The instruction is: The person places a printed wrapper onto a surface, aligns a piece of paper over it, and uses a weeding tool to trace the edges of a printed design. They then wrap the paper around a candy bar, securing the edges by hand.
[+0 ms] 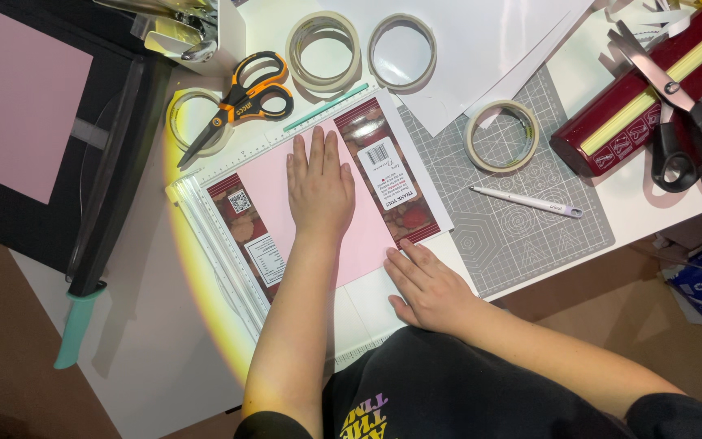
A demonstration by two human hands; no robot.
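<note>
Head view looks down on the pink sheet [367,236] that both my hands are on. It lies over a printed wrapper [392,175] with dark red patterned bands on either side, and both rest on a white paper trimmer [221,244] near the front edge of the surface [156,358]. My left hand [318,183] lies flat on the middle of the pink sheet, fingers together and stretched out, palm pressing down and gripping nothing. My right hand [428,284] sits at the sheet's near corner, fingers loosely spread with the tips on the paper's edge, also holding nothing.

Just beyond the trimmer's far edge lie orange-and-black scissors [241,102], their blades across a tape roll [192,118], and a thin teal stick [327,106]. Further back are two more tape rolls [322,49] [402,49] side by side, next to white paper sheets [481,41]. To the right, a grey cutting mat [530,236] carries another tape roll [501,134] and a white craft knife [530,202]. At the far right corner, black scissors [680,114] lie across a dark red box [611,134]. At the left edge sits a black board [115,146] with another pink sheet [22,114] on it and a teal handle [75,325] beside it.
</note>
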